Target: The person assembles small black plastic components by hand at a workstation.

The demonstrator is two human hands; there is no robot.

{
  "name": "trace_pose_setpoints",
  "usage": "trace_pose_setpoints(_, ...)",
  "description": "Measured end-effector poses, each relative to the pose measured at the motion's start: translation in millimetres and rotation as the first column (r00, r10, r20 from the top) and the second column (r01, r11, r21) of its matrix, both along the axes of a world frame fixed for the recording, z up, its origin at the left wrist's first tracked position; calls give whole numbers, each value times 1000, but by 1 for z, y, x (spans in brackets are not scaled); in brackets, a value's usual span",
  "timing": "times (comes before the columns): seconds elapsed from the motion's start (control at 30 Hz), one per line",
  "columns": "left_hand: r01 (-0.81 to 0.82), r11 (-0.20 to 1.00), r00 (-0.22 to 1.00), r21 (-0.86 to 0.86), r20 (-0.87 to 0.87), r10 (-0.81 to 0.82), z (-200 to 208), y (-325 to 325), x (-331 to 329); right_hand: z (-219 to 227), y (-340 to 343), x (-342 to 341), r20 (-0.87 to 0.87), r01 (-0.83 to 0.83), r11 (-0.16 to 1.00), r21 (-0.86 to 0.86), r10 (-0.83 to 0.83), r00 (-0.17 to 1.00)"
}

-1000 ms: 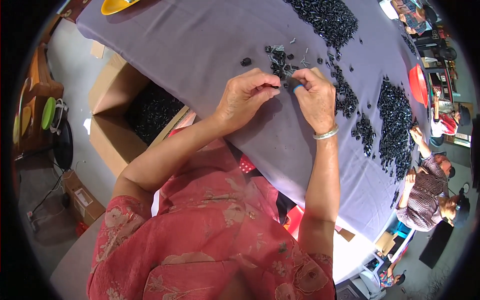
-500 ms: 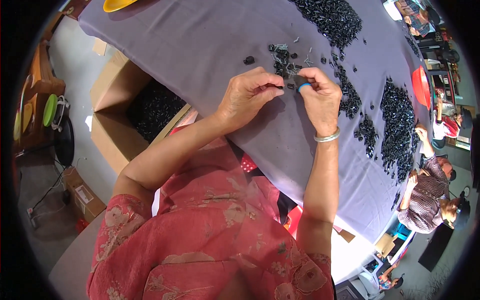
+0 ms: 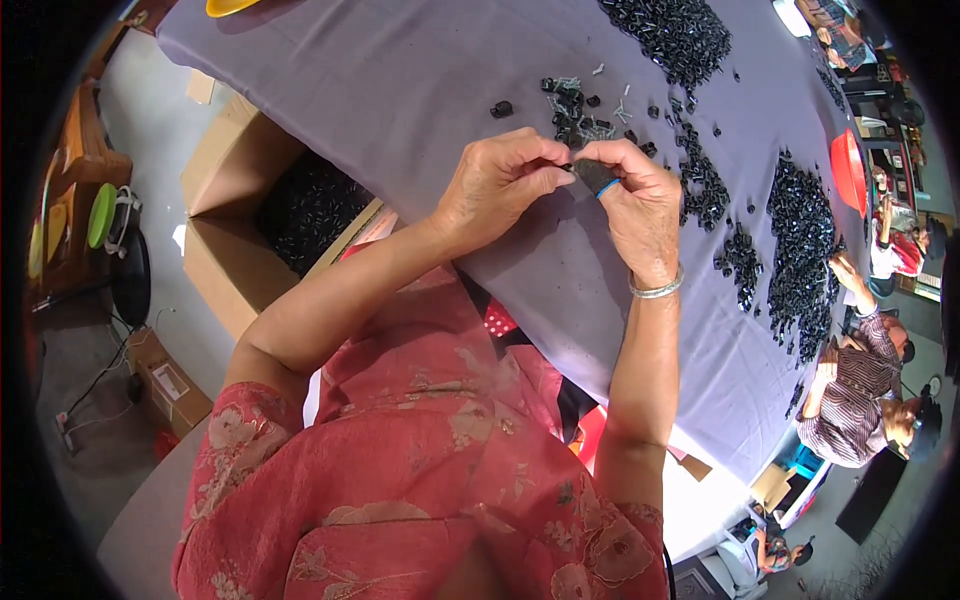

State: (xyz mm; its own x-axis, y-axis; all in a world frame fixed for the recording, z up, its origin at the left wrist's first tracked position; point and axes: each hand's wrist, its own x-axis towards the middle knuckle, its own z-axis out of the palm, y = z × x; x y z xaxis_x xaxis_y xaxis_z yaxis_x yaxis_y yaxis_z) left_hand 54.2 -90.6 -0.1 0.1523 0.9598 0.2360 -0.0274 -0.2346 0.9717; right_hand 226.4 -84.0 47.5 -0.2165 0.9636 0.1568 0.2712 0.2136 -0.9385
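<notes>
Over the near part of the grey tablecloth [image 3: 470, 85], my two hands meet fingertip to fingertip. My left hand [image 3: 500, 190] pinches a small black plastic part [image 3: 567, 167] between thumb and index finger. Against it, my right hand [image 3: 643, 215] is closed in a pinch; its thumb wears a dark cover [image 3: 597, 177] with a blue edge. Whatever sits between the right fingertips is too small to make out. Just beyond the hands lies a little heap of silver screws [image 3: 598, 131] mixed with black parts [image 3: 568, 102]. One black part [image 3: 501, 109] lies apart, left of the heap.
Large piles of black parts spread at the far side [image 3: 680, 45] and right [image 3: 800, 240]. An open cardboard box [image 3: 225, 255] of black pieces stands left below the table edge. A red bowl [image 3: 848, 172] is at the right edge, with a person in a striped shirt [image 3: 855, 400] nearby.
My right hand has come closer to the left, its fingertips now meeting the left ones at the black part. The thumb's dark cover has turned into view.
</notes>
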Motion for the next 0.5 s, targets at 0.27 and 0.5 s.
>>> trace_pose_setpoints(0.27, 44, 997, 999, -70, 20, -42, 0, -5, -1, -5, -5, -5, 31, 38, 995, 95, -41, 999)
trace_pose_setpoints(0.5, 39, 995, 998, -91, 50, -35, 6, -7, -2, -2, -6, -11, 232, 35, 921, 389, -134, 964)
